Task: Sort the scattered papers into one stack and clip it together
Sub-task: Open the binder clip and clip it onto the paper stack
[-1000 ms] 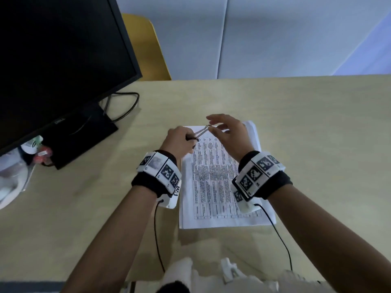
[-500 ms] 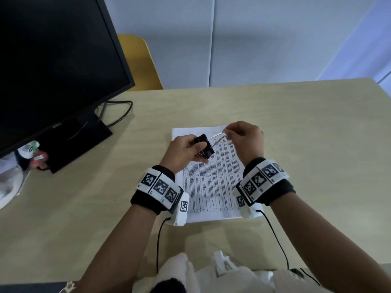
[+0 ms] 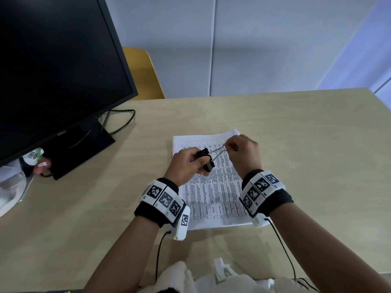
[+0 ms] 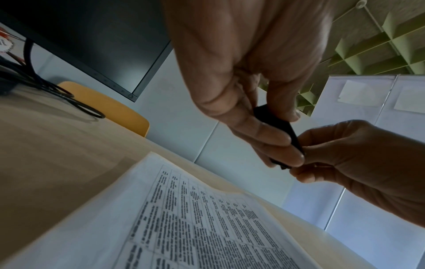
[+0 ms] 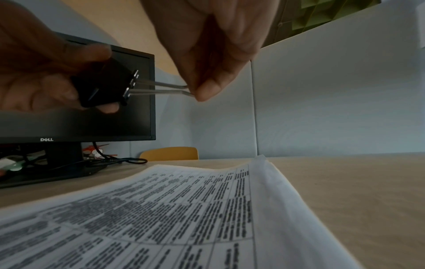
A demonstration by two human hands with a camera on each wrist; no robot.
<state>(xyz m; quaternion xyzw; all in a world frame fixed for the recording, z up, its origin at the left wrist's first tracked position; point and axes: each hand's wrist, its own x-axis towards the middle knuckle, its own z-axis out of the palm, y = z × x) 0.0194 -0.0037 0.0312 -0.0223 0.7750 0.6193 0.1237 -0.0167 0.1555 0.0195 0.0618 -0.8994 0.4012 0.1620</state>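
A stack of printed papers (image 3: 211,193) lies flat on the tan desk (image 3: 306,166), also seen in the left wrist view as the papers (image 4: 184,227) and in the right wrist view as the papers (image 5: 172,218). Above it both hands hold a black binder clip (image 3: 205,159). My left hand (image 3: 188,163) grips the clip's black body (image 5: 101,89) between thumb and fingers. My right hand (image 3: 241,153) pinches the two silver wire handles (image 5: 161,88) together at their tips. The clip (image 4: 279,131) hangs clear of the paper.
A black Dell monitor (image 3: 53,70) on its stand fills the left, with cables (image 3: 122,121) behind it and small clutter (image 3: 36,159) under it. A yellow chair (image 3: 141,75) stands beyond the desk. Grey partition walls rise behind. White fabric (image 3: 211,280) lies at the near edge.
Both hands drew back toward me and rose with the clip. The right hand went from open fingers at the handles to a closed pinch on them; the clip's black body now shows.
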